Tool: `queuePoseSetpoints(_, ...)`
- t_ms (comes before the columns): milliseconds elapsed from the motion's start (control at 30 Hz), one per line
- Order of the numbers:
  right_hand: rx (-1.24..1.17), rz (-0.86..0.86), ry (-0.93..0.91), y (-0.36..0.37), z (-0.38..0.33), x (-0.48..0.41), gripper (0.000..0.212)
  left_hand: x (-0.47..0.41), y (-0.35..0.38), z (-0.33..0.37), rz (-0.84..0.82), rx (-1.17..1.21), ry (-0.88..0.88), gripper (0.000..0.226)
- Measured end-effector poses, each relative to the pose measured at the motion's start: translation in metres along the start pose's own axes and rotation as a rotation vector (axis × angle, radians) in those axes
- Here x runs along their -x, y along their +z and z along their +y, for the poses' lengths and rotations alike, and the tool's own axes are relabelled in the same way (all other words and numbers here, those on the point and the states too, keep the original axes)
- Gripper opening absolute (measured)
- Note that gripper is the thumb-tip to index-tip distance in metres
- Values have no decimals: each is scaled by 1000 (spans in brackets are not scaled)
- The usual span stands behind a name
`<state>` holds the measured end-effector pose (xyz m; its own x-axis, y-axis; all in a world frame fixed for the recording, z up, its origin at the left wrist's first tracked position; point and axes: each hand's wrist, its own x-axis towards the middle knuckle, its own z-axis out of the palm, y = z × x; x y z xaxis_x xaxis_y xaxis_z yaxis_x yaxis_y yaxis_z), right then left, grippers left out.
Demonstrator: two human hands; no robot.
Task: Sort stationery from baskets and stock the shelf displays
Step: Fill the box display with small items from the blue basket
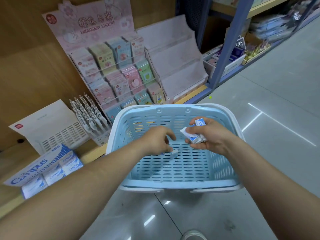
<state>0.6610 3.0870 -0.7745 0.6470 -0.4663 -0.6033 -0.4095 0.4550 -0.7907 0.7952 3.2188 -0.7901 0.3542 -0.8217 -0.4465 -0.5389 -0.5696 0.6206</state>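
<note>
So the left grip (159, 141) is reaching down into the light blue basket (173, 109), fingers curling toward the bottom, and its fingertips are sitting right against a loose eraser (174, 153) lying on the slotted bottom just below and right of them. That bit is smeared with blur, so I honestly can't tell if it's pinching the thing or only touching it. The right grip (207, 135) is hovering over the basket just to the right of the left one, fingers and thumb wrapping around a little bunch of white-and-blue erasers (192, 135), one of them poking up above the thumb. The two grips are near each other but not touching. The basket itself is sitting on the grey floor (277, 118), pushed up against the edge of the low wooden shelf (93, 153) off to the left of both grips. On that shelf, far left of the left grip, a Campus box (34, 168) is standing open with matching packs inside, a pen display (90, 116) is standing beyond it, and up behind the basket a pink sticker rack (112, 66) is showing rows of pastel packs, with an empty white rack (176, 63) just beside it.
</note>
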Motion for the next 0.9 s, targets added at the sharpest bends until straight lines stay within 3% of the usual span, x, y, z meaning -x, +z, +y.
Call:
queuePoseSetpoints(100, 41, 74, -11, 4, 8, -4, 30, -20, 27, -1, -122, -349, 40, 51)
queuePoseSetpoints(233, 7, 67, -1, 4, 9, -6, 34, -35, 44, -7, -90, -472, 61, 36)
queuePoseSetpoints(333, -83, 16, 10, 1, 5, -3, 28, -28, 29, -9, -17, -285, 12, 30)
queuePoseSetpoints(467, -263, -66, 3, 17, -8, 6, 23, 18, -29, -3, -40, 196, 21, 18)
queuePoseSetpoints(567, -319, -185, -3, 48, -24, 15, 22, 58, -66, -6, 8, 350, 25, 20)
queuePoseSetpoints(700, -225, -402, -51, 102, -48, 32, 10, 104, -94, -16, 144, 669, -18, 20)
queuePoseSetpoints(800, -34, -574, -130, 139, -68, 45, 24, 136, -108, -22, 371, 775, -17, 13)
queuePoseSetpoints(900, 192, -642, -167, 177, -85, 52, 41, 164, -120, -32, 614, 847, -38, 12)
